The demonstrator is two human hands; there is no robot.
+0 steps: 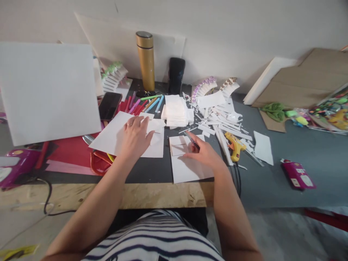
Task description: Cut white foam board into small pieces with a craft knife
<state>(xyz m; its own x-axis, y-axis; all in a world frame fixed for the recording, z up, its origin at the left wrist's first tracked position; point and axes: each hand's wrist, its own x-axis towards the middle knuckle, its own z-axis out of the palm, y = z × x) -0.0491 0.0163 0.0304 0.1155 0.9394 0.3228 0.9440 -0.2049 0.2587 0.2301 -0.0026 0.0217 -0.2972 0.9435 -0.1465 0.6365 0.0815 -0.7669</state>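
My left hand [136, 134] lies with fingers spread on small white card pieces [155, 126], on top of larger white sheets [110, 139]. Held in my right hand [203, 152] is a slim dark pen-like tool [191, 139], its thin tip pointing away from me; whether it is a pen or a craft knife I cannot tell. Beneath that hand rests another white card sheet [183, 172], with cut rectangular pieces [178, 145] on its upper left. A stack of small white cards [175, 110] stands just beyond both hands.
White offcuts [217, 117] are heaped to the right, beside a yellow glue gun [235, 146] with its cable. Behind stand a gold flask [146, 61] and a black phone-like object [176, 76]. Coloured markers [152, 103] and a phone [110, 105] lie left of centre.
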